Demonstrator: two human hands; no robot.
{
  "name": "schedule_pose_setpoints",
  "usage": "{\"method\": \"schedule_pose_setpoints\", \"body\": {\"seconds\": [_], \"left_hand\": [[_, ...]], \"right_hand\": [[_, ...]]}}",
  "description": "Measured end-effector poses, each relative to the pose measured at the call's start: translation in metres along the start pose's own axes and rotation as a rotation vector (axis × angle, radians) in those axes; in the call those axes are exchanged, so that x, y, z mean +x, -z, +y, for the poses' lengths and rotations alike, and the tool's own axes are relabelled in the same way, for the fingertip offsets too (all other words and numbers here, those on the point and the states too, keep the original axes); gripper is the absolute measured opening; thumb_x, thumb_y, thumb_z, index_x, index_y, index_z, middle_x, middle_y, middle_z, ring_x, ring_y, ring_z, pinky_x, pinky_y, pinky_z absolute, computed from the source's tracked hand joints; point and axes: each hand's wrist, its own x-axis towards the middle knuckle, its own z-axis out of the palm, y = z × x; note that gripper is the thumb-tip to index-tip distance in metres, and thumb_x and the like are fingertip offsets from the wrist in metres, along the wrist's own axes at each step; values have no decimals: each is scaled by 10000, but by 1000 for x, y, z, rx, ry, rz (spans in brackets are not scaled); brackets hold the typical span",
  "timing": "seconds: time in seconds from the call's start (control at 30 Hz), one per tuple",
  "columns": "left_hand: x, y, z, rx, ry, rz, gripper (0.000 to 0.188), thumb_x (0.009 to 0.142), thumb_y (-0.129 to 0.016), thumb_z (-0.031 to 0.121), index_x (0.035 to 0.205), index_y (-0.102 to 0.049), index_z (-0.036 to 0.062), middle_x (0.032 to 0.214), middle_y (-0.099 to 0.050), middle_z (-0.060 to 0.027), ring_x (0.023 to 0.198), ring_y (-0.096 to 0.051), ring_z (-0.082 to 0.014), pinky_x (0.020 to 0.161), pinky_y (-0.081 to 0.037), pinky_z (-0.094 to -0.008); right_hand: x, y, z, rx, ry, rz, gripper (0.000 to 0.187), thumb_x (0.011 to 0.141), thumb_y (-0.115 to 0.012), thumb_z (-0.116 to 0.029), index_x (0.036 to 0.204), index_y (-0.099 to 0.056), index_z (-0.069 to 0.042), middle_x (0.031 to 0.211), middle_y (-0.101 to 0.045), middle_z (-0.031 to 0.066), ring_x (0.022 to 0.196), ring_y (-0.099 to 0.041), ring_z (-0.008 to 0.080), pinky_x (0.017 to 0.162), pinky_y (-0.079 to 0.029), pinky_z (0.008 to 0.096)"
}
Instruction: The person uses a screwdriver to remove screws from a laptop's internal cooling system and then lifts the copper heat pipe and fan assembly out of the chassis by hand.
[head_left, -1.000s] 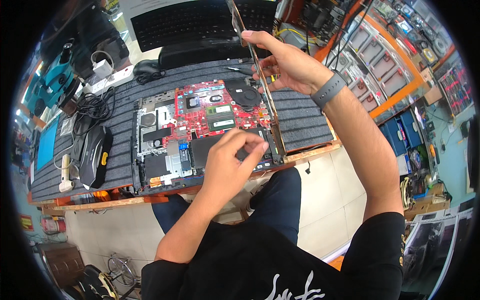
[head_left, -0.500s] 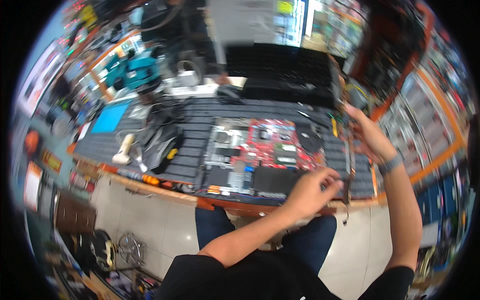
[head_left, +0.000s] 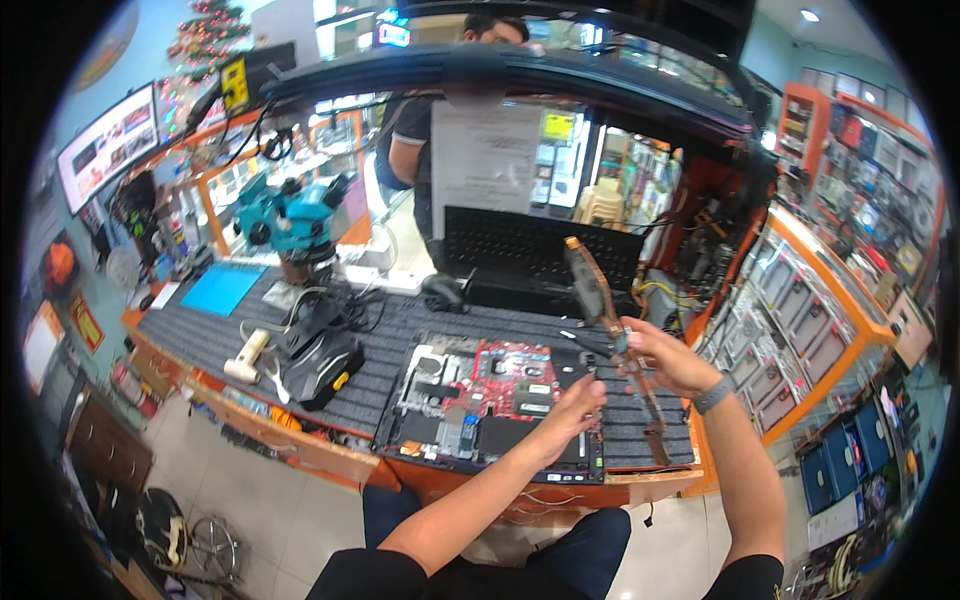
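Note:
My right hand (head_left: pixel 668 358) grips a long, thin copper-coloured laptop heat sink (head_left: pixel 640 395), tilted over the right side of the bench. Its dark, wider end points up and away, and its lower end hangs near the bench's front edge. My left hand (head_left: pixel 570 418) is over the right part of an opened laptop base (head_left: pixel 395 420), its fingertips drawn together. Whatever they pinch, if anything, is too small to make out. A red circuit board (head_left: pixel 490 370) shows inside the base, with a black battery (head_left: pixel 505 437) along its near side.
A laptop keyboard part (head_left: pixel 540 245) stands behind the base. Left of it are a black mouse (head_left: pixel 443 293), a teal microscope (head_left: pixel 295 215), a cream hot-air tool (head_left: pixel 246 358) and a blue mat (head_left: pixel 222 290). A glass display case (head_left: pixel 790 330) borders the right. Someone stands beyond the bench.
The heat sink has swung to a tilt, its far end raised and shifted left. My left hand has moved from its near end to over the laptop base. The view has tipped up.

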Motion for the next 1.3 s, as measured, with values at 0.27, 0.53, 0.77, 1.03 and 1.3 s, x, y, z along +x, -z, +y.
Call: {"method": "schedule_pose_setpoints", "body": {"seconds": [0.27, 0.53, 0.77, 1.03, 1.3], "left_hand": [[-3, -4, 2, -175, -87, -43, 951, 1024, -540, 696, 1653, -220, 58, 1645, -372, -172, 1536, -391, -322, 1256, -350, -473], [0, -16, 14, -187, -189, -24, 907, 948, -581, 781, 1551, -434, 121, 1499, -506, -102, 1414, -504, -248, 1206, -409, -465], [2, -30, 13, -148, -195, -67, 856, 898, -686, 754, 1477, -534, 142, 1458, -555, -36, 1360, -531, -198, 1160, -421, -443], [5, -34, 20, -118, -178, -113, 811, 912, -717, 705, 1460, -560, 129, 1426, -596, -11, 1324, -554, -152, 1140, -428, -385], [2, -49, 30, -110, -258, -177, 1021, 912, -650, 765, 1628, -354, 100, 1601, -454, -109, 1510, -428, -264, 1261, -325, -425]], "right_hand": [[-2, -14, -10, -237, 74, -117, 1064, 955, -708, -631, 1708, -175, -102, 1474, -522, 192, 1304, -556, 298, 1050, -502, 577], [-18, -11, -10, -251, 65, -185, 1016, 998, -709, -546, 1724, -112, -161, 1405, -573, 161, 1301, -574, 265, 1056, -499, 537], [-26, -9, -1, -261, 96, -201, 1078, 980, -750, -527, 1723, -76, -135, 1392, -595, 172, 1265, -600, 274, 1052, -506, 520], [-20, -4, 6, -314, 194, -188, 1223, 899, -819, -585, 1705, -89, -25, 1187, -660, 160, 936, -620, 161, 736, -515, 288], [-44, 18, -65, -552, 276, -224, 1176, 900, -835, -528, 1695, -131, -22, 1177, -682, 141, 988, -656, 177, 838, -552, 304]]}}
